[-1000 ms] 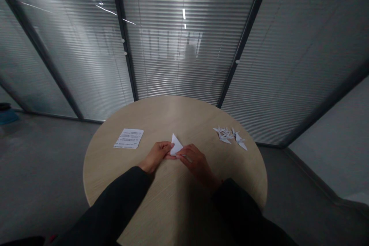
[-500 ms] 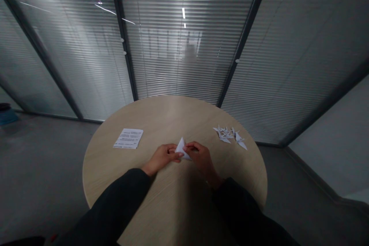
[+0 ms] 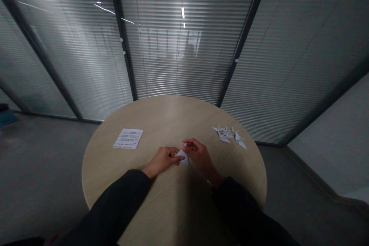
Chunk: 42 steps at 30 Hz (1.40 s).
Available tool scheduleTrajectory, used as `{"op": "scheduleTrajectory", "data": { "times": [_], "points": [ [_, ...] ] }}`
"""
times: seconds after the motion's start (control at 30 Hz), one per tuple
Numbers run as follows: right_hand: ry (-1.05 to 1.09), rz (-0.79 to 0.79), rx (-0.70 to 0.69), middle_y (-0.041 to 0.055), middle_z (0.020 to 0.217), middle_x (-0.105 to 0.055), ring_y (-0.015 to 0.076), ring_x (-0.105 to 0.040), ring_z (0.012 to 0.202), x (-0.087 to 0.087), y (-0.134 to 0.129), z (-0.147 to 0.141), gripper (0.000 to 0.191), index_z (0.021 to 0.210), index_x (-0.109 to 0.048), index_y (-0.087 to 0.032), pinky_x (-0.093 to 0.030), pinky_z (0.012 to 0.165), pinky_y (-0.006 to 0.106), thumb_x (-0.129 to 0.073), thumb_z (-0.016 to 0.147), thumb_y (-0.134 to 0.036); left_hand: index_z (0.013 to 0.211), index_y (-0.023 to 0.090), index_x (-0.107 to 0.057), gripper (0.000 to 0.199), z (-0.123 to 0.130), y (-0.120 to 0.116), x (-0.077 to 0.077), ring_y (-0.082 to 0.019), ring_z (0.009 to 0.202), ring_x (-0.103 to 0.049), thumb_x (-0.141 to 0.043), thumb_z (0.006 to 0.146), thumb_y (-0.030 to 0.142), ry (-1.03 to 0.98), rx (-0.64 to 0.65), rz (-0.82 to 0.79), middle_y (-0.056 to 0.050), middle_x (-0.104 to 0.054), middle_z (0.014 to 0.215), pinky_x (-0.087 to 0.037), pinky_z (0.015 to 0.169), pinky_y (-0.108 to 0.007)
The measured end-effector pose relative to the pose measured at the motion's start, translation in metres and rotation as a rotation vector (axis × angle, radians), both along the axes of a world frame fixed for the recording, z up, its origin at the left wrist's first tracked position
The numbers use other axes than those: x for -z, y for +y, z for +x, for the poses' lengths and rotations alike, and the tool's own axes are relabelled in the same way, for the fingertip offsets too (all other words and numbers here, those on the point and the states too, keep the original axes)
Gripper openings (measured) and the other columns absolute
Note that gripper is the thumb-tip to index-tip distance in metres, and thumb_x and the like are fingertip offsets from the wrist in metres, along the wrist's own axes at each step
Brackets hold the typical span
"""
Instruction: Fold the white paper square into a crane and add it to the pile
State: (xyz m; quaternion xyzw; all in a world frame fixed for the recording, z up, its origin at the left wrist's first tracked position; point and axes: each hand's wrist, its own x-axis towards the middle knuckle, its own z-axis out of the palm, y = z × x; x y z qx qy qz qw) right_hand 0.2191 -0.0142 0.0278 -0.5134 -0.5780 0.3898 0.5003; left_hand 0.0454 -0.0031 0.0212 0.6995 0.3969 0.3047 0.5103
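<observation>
A small folded piece of white paper is held between both hands, just above the middle of the round table. My left hand pinches its left side, thumb on top. At its upper corner, the fingertips of my right hand are closed on the paper. Part of the paper is hidden behind the fingers. Off to the right lies a pile of white folded paper cranes, several of them overlapping. To the left sits a stack of printed paper squares.
Glass panels with grey blinds stand behind the table's far edge. A blue object rests on the grey floor at far left. A white wall rises on the right.
The paper has turned in my hands, its wide part now pointing down toward me. My right hand has shifted slightly up to its upper corner; the left hand keeps its pinch.
</observation>
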Motion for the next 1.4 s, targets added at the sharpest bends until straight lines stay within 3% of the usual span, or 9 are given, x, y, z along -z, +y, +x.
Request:
{"op": "scheduleTrajectory", "data": {
  "times": [0.13,0.3,0.7,0.87,1.17,1.3,1.4],
  "points": [
    [-0.037,0.009,-0.005,0.0041,0.077,-0.071,0.0202,-0.065,0.073,0.0,-0.001,0.001,0.021,0.077,-0.069,-0.021,-0.05,0.066,0.03,-0.068,0.069,-0.041,0.085,0.015,-0.074,0.031,0.0,-0.002,0.0,-0.016,0.059,-0.059,-0.068,0.074,0.043,0.021,-0.023,0.05,-0.006,-0.068,0.067,-0.041,0.056,-0.024],
    [0.049,0.019,-0.017,0.0056,0.082,-0.074,0.0222,-0.067,0.077,0.005,0.001,0.005,0.027,0.083,-0.073,-0.02,-0.051,0.07,0.031,-0.071,0.068,-0.042,0.085,0.015,-0.074,0.03,-0.002,-0.001,-0.002,-0.016,0.06,-0.057,-0.069,0.072,0.041,0.018,-0.1,0.088,-0.006,-0.068,0.068,-0.04,0.055,-0.024],
    [0.099,-0.02,0.013,0.0058,0.081,-0.075,0.0228,-0.068,0.077,0.001,0.0,0.007,0.03,0.081,-0.075,-0.02,-0.052,0.071,0.033,-0.075,0.064,-0.045,0.095,0.015,-0.072,0.03,-0.002,-0.006,-0.015,-0.016,0.062,-0.057,-0.064,0.078,0.039,0.069,-0.099,0.184,-0.005,-0.068,0.071,-0.04,0.059,-0.025],
    [0.12,-0.022,0.057,0.0057,0.08,-0.074,0.0234,-0.067,0.078,-0.003,0.0,0.009,0.029,0.08,-0.075,-0.02,-0.051,0.072,0.033,-0.074,0.064,-0.044,0.112,0.02,-0.059,0.039,-0.002,-0.01,-0.02,-0.016,0.07,-0.062,-0.067,0.077,0.036,-0.04,-0.105,0.231,-0.002,-0.068,0.08,-0.045,0.066,-0.026],
    [0.187,-0.049,0.1,0.0066,0.085,-0.075,0.0243,-0.067,0.082,-0.007,-0.001,0.01,0.032,0.081,-0.075,-0.02,-0.05,0.077,0.034,-0.075,0.062,-0.045,0.079,0.018,-0.06,0.021,-0.002,-0.01,-0.025,-0.015,0.071,-0.056,-0.068,0.077,0.037,-0.025,-0.127,0.317,-0.001,-0.062,0.076,-0.041,0.065,-0.025],
    [0.204,-0.053,0.111,0.0068,0.085,-0.075,0.0243,-0.067,0.083,-0.005,0.0,0.009,0.03,0.081,-0.076,-0.02,-0.05,0.077,0.034,-0.077,0.062,-0.043,0.074,0.018,-0.057,0.022,-0.002,-0.007,-0.022,-0.013,0.064,-0.052,-0.068,0.076,0.037,-0.075,-0.168,0.246,0.001,-0.057,0.067,-0.039,0.06,-0.024],
    [0.229,-0.044,0.113,0.0067,0.086,-0.075,0.0242,-0.067,0.083,-0.003,-0.001,0.008,0.03,0.082,-0.076,-0.02,-0.05,0.079,0.034,-0.076,0.063,-0.043,0.083,0.019,-0.054,0.026,-0.001,-0.004,-0.018,-0.012,0.061,-0.053,-0.071,0.072,0.035,-0.199,-0.216,0.152,0.003,-0.057,0.064,-0.039,0.06,-0.023]
  ]
}}
